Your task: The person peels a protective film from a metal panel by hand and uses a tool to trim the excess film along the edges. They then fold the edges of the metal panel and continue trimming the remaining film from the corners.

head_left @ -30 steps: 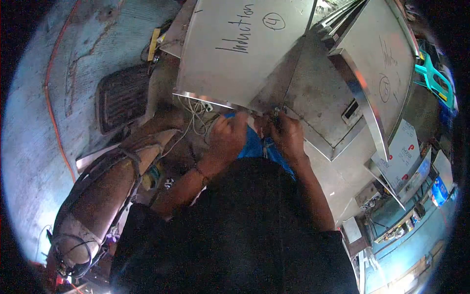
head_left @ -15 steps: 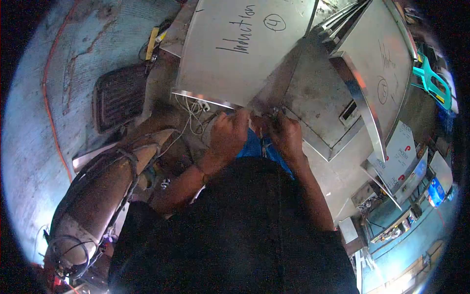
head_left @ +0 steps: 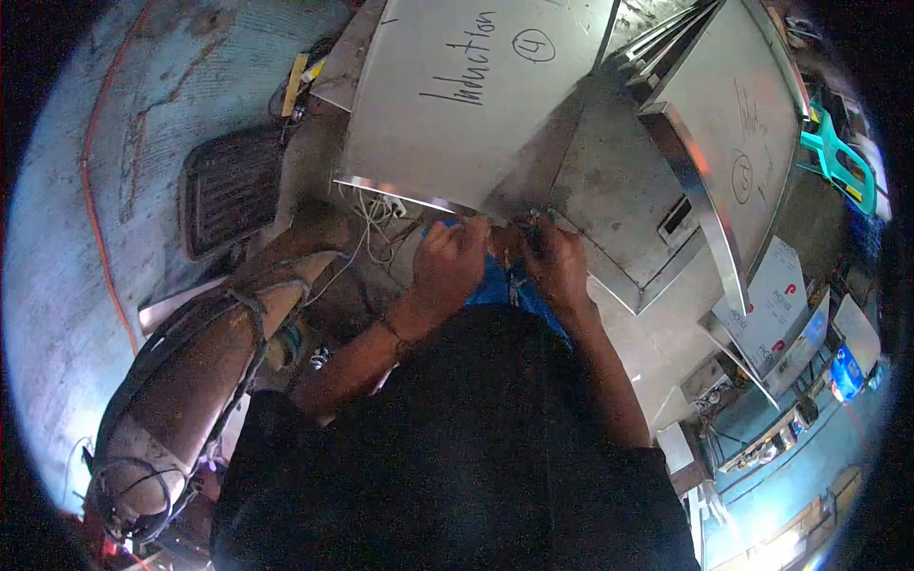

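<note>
I see the left hand and the right hand curled narrow and close together over a blue piece that lies just under and between them, though I cannot tell what either hand actually pinches. Just beyond the knuckles sits the edge of a steel sheet with "Induction" and a circled 4 handwritten on it, white cables hang beside the left hand, and a second marked steel panel stands to the right. Out past the left arm a worn concrete floor carries an orange cord and a dark grille, while white boxes with red logos lie well off to the right.
</note>
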A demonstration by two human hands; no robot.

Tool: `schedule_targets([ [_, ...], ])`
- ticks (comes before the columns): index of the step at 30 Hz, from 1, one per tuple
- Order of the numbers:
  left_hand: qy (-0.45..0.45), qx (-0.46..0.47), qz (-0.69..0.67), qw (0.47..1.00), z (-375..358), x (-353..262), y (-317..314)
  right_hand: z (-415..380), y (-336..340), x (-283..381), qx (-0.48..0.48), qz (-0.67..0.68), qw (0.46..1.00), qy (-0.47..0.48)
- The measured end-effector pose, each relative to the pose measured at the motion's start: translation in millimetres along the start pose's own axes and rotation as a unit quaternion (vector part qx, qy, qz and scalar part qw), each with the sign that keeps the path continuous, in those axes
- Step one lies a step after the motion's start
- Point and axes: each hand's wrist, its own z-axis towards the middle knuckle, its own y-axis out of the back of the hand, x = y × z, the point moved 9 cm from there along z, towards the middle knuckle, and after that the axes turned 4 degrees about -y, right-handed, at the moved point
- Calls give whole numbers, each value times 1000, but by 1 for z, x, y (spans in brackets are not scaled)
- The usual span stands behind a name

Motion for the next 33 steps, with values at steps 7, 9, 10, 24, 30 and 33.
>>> schedule_targets([
  [7,56,63,30,996,5,3,3,2,-1,2,-9,9,1000,21],
  [9,46,-5,-56,997,4,6,4,4,4,12,-17,31,999,41],
  [10,46,-6,-55,997,2,7,4,4,4,13,-3,-4,1000,15],
  [24,8,6,5,1000,7,-1,12,0,8,7,-17,-7,1000,25],
  [30,14,42,3,999,4,5,3,-2,2,-1,-14,9,1000,19],
  [33,39,30,5,999,4,2,11,3,7,10,-13,-2,1000,12],
])
